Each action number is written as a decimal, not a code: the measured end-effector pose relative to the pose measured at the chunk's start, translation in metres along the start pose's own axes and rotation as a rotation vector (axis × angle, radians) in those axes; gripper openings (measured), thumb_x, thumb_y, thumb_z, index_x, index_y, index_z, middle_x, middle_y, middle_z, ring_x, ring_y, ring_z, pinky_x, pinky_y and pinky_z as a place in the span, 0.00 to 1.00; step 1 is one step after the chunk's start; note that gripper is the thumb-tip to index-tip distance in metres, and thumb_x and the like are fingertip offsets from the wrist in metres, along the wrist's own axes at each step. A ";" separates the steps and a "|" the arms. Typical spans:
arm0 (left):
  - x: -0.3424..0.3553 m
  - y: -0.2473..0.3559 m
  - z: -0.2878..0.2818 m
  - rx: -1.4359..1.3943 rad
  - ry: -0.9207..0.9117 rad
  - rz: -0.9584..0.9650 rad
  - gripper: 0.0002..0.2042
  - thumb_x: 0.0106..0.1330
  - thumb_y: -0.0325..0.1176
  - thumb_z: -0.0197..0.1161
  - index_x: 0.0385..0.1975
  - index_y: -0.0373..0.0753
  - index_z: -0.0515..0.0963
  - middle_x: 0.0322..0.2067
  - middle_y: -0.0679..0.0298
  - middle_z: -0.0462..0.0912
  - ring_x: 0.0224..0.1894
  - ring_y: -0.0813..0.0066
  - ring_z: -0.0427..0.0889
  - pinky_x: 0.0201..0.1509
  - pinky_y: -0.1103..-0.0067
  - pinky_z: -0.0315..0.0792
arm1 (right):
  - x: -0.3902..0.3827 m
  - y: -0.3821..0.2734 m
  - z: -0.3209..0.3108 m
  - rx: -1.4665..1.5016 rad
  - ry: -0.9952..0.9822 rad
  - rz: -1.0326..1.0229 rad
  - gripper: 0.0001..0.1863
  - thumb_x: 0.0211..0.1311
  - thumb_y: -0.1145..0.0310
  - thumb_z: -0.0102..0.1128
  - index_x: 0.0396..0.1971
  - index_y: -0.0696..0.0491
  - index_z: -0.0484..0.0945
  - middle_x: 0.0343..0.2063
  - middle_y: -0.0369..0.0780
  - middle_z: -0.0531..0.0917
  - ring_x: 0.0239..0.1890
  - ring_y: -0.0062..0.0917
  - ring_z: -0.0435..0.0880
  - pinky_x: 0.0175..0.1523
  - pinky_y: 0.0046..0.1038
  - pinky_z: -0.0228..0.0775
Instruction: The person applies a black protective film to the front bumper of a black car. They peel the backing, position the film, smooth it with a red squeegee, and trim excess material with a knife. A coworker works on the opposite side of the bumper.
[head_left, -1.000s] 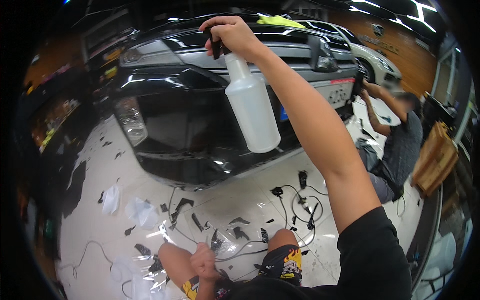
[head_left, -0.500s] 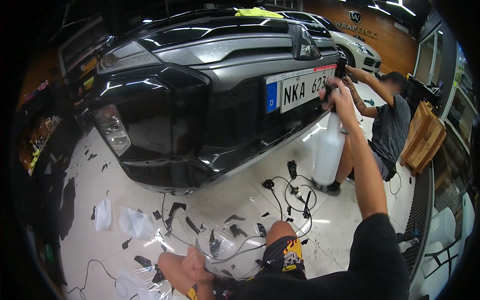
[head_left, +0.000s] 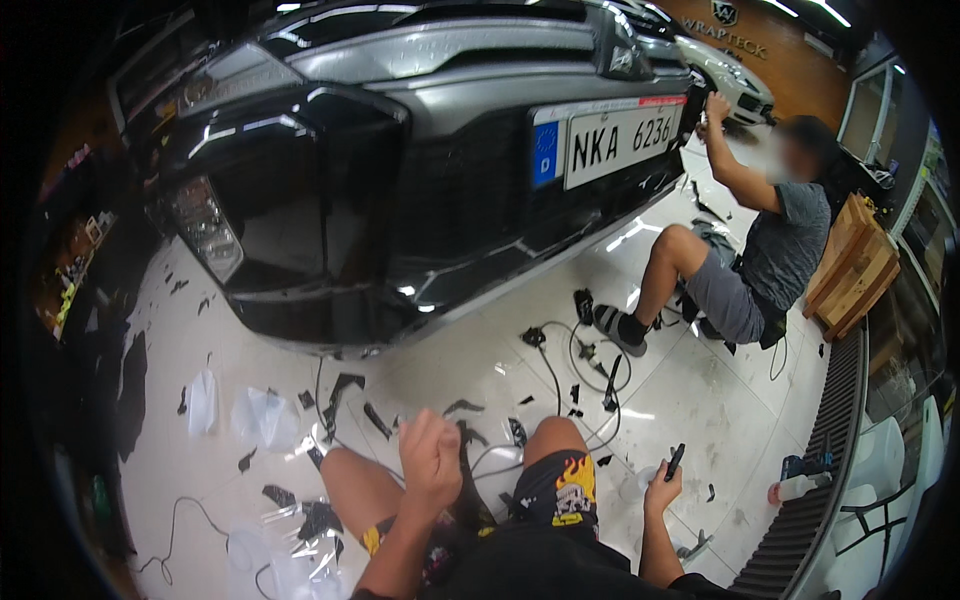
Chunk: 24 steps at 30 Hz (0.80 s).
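Note:
Raised above my left knee, my left hand [head_left: 430, 462] is closed with its fingers curled in; whether anything small is inside cannot be made out. Low at my right side, my right hand [head_left: 662, 492] is closed on a spray bottle, whose black trigger head [head_left: 677, 458] sticks up past the fingers. Most of the bottle's body is hidden or blends with the pale floor. Ahead is the glossy black front bumper [head_left: 470, 230] of a car, with a licence plate [head_left: 620, 145] and a headlight [head_left: 210, 225]. Neither hand touches the car.
A co-worker [head_left: 770, 230] squats at the bumper's far right, a hand raised to it. Cables [head_left: 560, 375] and black film scraps [head_left: 345, 390] litter the white floor. A drill [head_left: 806, 464] and a bottle [head_left: 795, 488] lie by the floor grate [head_left: 815, 450]. A wooden crate [head_left: 855, 265] stands right.
My right hand has come down from in front of the plate to my right side with the spray bottle. My left hand has risen slightly to the right. The view has shifted.

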<state>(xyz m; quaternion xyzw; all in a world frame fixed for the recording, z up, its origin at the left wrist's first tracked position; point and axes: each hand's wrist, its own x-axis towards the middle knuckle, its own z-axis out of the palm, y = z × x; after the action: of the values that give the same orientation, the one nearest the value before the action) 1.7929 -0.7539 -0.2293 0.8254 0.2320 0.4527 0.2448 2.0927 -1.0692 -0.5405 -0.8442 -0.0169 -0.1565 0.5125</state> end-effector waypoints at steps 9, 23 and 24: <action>0.027 0.003 0.021 -0.113 -0.017 0.066 0.10 0.67 0.35 0.61 0.25 0.38 0.75 0.29 0.61 0.73 0.31 0.61 0.69 0.41 0.68 0.59 | 0.020 -0.049 -0.051 -0.522 -0.057 -0.216 0.32 0.60 0.64 0.68 0.61 0.64 0.72 0.56 0.52 0.78 0.56 0.41 0.79 0.57 0.39 0.72; 0.032 0.003 0.003 -0.192 0.065 0.126 0.11 0.66 0.40 0.66 0.25 0.42 0.76 0.26 0.66 0.74 0.42 0.63 0.76 0.56 0.66 0.58 | -0.096 -0.429 0.000 0.968 -1.263 -0.081 0.08 0.67 0.81 0.61 0.45 0.64 0.79 0.32 0.41 0.85 0.28 0.16 0.83 0.31 0.18 0.77; 0.029 0.005 -0.002 -0.162 0.045 0.113 0.10 0.66 0.39 0.65 0.26 0.42 0.76 0.26 0.66 0.74 0.42 0.62 0.75 0.57 0.65 0.57 | -0.098 -0.428 0.001 1.006 -1.275 -0.039 0.08 0.68 0.81 0.60 0.45 0.64 0.79 0.33 0.41 0.85 0.29 0.17 0.83 0.31 0.18 0.78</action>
<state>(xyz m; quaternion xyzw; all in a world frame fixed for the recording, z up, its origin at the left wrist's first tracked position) 1.8062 -0.7394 -0.2071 0.8044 0.1528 0.5015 0.2796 1.9183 -0.8527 -0.2002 -0.4393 -0.3885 0.3719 0.7196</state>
